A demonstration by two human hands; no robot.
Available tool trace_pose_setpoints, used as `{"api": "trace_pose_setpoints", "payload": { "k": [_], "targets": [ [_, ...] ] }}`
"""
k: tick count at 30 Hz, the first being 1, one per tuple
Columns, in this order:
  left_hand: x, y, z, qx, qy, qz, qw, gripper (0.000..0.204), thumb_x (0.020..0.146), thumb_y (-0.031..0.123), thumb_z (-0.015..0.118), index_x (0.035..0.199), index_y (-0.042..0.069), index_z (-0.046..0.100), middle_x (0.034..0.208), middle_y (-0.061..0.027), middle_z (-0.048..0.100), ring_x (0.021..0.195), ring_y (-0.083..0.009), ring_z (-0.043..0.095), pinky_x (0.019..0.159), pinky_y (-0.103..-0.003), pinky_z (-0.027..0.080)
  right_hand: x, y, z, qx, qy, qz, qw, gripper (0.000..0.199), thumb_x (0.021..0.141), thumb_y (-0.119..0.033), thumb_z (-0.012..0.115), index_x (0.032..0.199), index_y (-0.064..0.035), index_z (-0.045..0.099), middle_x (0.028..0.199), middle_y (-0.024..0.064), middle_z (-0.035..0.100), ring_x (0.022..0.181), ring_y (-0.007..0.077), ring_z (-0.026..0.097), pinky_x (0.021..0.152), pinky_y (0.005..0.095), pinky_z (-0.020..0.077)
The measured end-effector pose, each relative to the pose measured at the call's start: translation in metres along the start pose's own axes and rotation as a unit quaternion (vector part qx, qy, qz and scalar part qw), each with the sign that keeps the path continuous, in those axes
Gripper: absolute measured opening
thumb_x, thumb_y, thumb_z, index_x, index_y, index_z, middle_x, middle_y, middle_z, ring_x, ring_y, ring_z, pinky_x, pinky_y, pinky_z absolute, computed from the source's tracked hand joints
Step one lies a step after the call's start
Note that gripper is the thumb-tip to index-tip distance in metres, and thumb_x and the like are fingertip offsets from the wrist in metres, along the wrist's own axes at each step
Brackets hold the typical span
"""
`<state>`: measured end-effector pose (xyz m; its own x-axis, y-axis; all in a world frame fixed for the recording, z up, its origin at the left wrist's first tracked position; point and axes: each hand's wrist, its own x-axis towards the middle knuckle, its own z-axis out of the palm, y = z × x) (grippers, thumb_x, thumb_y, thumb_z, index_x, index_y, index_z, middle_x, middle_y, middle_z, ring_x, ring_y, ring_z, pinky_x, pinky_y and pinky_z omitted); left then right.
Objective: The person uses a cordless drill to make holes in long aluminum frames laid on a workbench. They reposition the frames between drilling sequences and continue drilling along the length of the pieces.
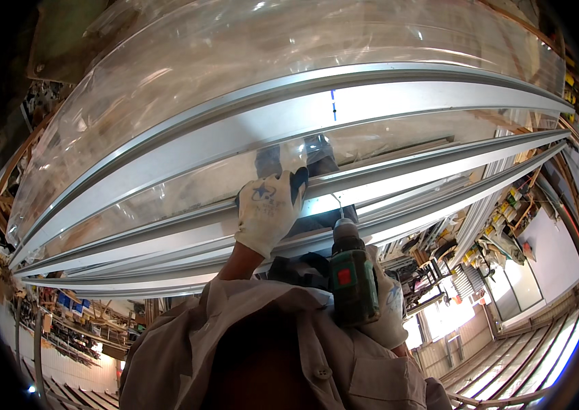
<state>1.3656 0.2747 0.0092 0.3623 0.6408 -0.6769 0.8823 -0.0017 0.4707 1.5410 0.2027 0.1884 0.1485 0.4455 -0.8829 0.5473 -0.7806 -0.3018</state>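
My left hand (267,210), in a white work glove with dark fingertips, is wrapped over a long silver aluminium profile (405,166). In my right hand (388,307), gloved the same way, is a dark green cordless drill (354,283) with a red patch on its housing. The drill points away from me, to the right of my left hand. Its thin bit (341,207) reaches the near face of the profile; whether the tip has gone in I cannot tell. The drill's handle and most of my right fingers are hidden behind its body.
Beyond lies another long profile (235,133) with a blue dashed mark, on clear plastic sheeting (187,75). More profiles (426,212) run parallel, close to my body. Shelving with yellow items (508,208) stands at the right, cluttered racks (91,321) at the left.
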Motion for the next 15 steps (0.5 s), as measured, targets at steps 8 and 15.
{"api": "trace_pose_setpoints", "payload": {
  "k": [8, 15],
  "targets": [
    [-0.0007, 0.0016, -0.0029, 0.006, 0.003, -0.002, 1.000, 0.031, 0.095, 0.036, 0.065, 0.111, 0.009, 0.069, 0.084, -0.0124, 0.073, 0.078, -0.0284, 0.071, 0.079, -0.041, 0.053, 0.0009, -0.0022, -0.0008, 0.036, -0.009, 0.000, 0.999, 0.054, 0.074, -0.021, 0.081, 0.120, -0.0014, 0.061, 0.090, 0.0204, 0.072, 0.079, 0.0396, 0.072, 0.068, 0.0437, 0.0560],
    [-0.0002, 0.0011, -0.0004, 0.004, 0.015, 0.003, 1.000, 0.031, 0.095, 0.036, 0.066, 0.113, 0.010, 0.069, 0.082, -0.0117, 0.073, 0.076, -0.0282, 0.071, 0.077, -0.041, 0.053, 0.0021, 0.0013, -0.0018, -0.003, -0.001, -0.014, 1.000, 0.046, 0.077, -0.028, 0.081, 0.109, -0.0043, 0.058, 0.085, 0.0186, 0.068, 0.079, 0.0427, 0.068, 0.066, 0.0489, 0.0517]
  ]
}}
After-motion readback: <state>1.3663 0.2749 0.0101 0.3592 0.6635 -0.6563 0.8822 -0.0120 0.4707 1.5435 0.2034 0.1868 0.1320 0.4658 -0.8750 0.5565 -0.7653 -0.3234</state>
